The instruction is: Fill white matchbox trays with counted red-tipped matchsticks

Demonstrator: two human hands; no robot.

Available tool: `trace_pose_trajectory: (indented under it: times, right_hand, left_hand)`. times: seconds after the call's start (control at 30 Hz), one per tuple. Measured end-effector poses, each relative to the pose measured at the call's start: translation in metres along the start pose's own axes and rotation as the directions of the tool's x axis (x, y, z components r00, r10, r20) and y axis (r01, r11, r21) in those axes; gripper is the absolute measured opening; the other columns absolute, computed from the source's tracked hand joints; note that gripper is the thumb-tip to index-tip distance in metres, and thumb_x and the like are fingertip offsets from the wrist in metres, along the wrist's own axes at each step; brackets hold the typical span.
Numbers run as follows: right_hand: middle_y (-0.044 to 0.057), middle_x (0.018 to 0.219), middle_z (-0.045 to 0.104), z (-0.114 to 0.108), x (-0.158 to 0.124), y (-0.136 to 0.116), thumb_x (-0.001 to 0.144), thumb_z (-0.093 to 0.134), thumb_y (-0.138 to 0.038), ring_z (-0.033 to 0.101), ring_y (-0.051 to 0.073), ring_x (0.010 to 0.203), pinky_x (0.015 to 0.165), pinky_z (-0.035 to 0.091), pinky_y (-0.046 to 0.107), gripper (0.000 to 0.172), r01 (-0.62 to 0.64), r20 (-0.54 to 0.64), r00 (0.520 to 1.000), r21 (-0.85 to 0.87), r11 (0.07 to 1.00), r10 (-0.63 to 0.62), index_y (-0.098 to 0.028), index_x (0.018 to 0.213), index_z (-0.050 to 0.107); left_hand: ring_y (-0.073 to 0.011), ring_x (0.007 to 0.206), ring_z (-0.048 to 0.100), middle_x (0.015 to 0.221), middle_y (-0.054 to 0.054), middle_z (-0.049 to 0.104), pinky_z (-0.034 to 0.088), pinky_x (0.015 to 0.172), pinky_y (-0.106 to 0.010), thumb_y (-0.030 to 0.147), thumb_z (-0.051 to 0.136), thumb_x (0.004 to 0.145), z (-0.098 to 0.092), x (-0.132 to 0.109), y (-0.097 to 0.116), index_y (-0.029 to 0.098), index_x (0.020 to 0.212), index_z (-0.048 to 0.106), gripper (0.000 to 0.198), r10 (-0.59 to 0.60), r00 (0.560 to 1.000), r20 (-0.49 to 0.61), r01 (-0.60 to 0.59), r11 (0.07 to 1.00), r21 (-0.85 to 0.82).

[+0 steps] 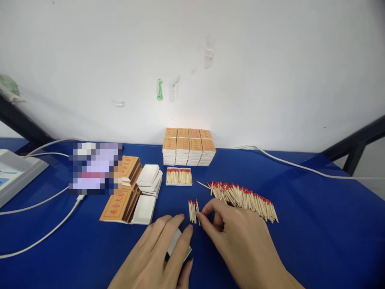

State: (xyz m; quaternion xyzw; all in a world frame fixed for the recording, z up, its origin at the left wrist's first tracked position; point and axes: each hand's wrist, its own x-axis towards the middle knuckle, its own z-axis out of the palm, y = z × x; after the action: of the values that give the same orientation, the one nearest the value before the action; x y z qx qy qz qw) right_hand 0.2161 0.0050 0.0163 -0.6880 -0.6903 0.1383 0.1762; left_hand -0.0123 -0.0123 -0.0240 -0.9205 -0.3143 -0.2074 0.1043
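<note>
My left hand (156, 253) lies with its fingers spread over a white matchbox tray (174, 242), which shows between the fingers. Its fingertips are beside a small row of red-headed matches (191, 210) on the blue table. On the right of that row, my right hand (237, 233) has its thumb and index finger drawn together at a single match (197, 204). Behind my right hand is a long heap of loose matches (240, 194). Two trays filled with matches (179, 182) stand side by side farther back.
Stacked orange-topped matchboxes (189, 146) stand against the wall. Folded orange sleeves (118, 204) and white trays (144, 209) are piled on the left, near a blurred phone (99, 164) with a cable. A white device (18, 172) sits far left; another cable (285, 162) crosses the right.
</note>
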Motion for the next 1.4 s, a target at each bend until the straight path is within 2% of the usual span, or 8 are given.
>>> trace_pose_trajectory:
  times: [0.1,0.23,0.5,0.67,0.93,1.07,1.23,1.4]
  right_hand:
    - [-0.008,0.056,0.066,-0.002,0.000,0.001,0.103,0.073,-0.035,0.063,0.018,0.048,0.053,0.034,0.031,0.018,0.000,0.019,1.000,0.035,0.999,-0.001,-0.031,0.086,0.077]
    - [-0.008,0.054,0.063,-0.003,0.001,0.002,0.103,0.073,-0.036,0.063,0.017,0.048,0.052,0.034,0.031,0.017,0.003,-0.014,1.000,0.044,0.999,-0.003,-0.030,0.088,0.077]
    - [-0.008,0.054,0.062,0.000,0.002,0.003,0.101,0.076,-0.031,0.064,0.018,0.051,0.054,0.032,0.031,0.012,-0.042,0.007,0.999,-0.008,0.999,0.042,-0.030,0.089,0.078]
    - [-0.008,0.055,0.063,-0.003,0.000,0.006,0.101,0.075,-0.033,0.064,0.018,0.052,0.056,0.034,0.032,0.012,-0.039,0.011,0.999,0.021,0.999,0.038,-0.031,0.090,0.080]
    - [-0.008,0.055,0.064,-0.011,-0.001,0.005,0.101,0.075,-0.031,0.063,0.017,0.053,0.055,0.037,0.031,0.015,-0.088,0.131,0.988,0.080,0.993,0.077,-0.033,0.087,0.080]
    - [-0.009,0.056,0.064,-0.015,0.000,0.010,0.100,0.080,-0.034,0.064,0.016,0.054,0.057,0.040,0.031,0.005,-0.071,0.121,0.991,0.145,0.987,0.053,-0.032,0.095,0.079]
    - [-0.012,0.057,0.063,-0.020,0.005,0.015,0.088,0.094,-0.034,0.064,0.016,0.056,0.059,0.040,0.030,0.025,-0.052,0.165,0.986,0.164,0.985,0.025,-0.031,0.106,0.077]
    - [-0.011,0.059,0.064,-0.018,0.007,0.016,0.090,0.094,-0.033,0.065,0.017,0.058,0.060,0.040,0.030,0.022,-0.060,0.210,0.977,0.167,0.984,0.024,-0.030,0.104,0.077]
  left_hand:
    - [-0.0382,0.124,0.082,0.142,-0.022,0.079,0.074,0.096,-0.049,0.012,0.057,0.105,0.000,0.006,-0.001,0.008,0.143,0.073,0.041,-0.004,0.999,-0.042,0.003,1.000,-0.030]
    - [-0.0351,0.122,0.084,0.137,-0.018,0.082,0.075,0.096,-0.046,0.010,0.054,0.106,-0.003,0.013,0.001,0.011,0.134,0.076,0.036,-0.014,0.996,-0.090,0.009,0.998,-0.058]
    - [-0.0344,0.124,0.084,0.139,-0.018,0.082,0.075,0.094,-0.044,0.013,0.052,0.108,-0.002,0.012,0.003,0.011,0.133,0.077,0.035,0.024,0.995,-0.099,-0.027,0.999,-0.027]
    - [-0.0344,0.124,0.084,0.138,-0.020,0.082,0.075,0.094,-0.044,0.013,0.052,0.109,-0.004,0.013,0.002,0.012,0.133,0.077,0.034,0.017,0.993,-0.120,-0.021,0.999,-0.030]
    - [-0.0347,0.125,0.083,0.138,-0.021,0.082,0.074,0.095,-0.043,0.011,0.051,0.107,-0.006,0.015,0.004,0.011,0.132,0.076,0.035,0.010,0.993,-0.119,-0.014,0.999,-0.031]
    - [-0.0355,0.127,0.083,0.140,-0.022,0.081,0.074,0.097,-0.043,0.013,0.051,0.109,-0.006,0.015,0.004,0.011,0.133,0.076,0.035,0.008,0.992,-0.129,-0.011,1.000,-0.025]
    - [-0.0356,0.125,0.083,0.140,-0.022,0.081,0.074,0.094,-0.043,0.013,0.050,0.109,-0.007,0.015,0.004,0.011,0.135,0.075,0.037,0.002,0.990,-0.140,-0.005,1.000,-0.021]
    - [-0.0362,0.123,0.084,0.138,-0.023,0.081,0.075,0.094,-0.044,0.012,0.051,0.107,-0.005,0.014,0.003,0.010,0.135,0.075,0.037,0.006,0.989,-0.147,-0.008,1.000,-0.019]
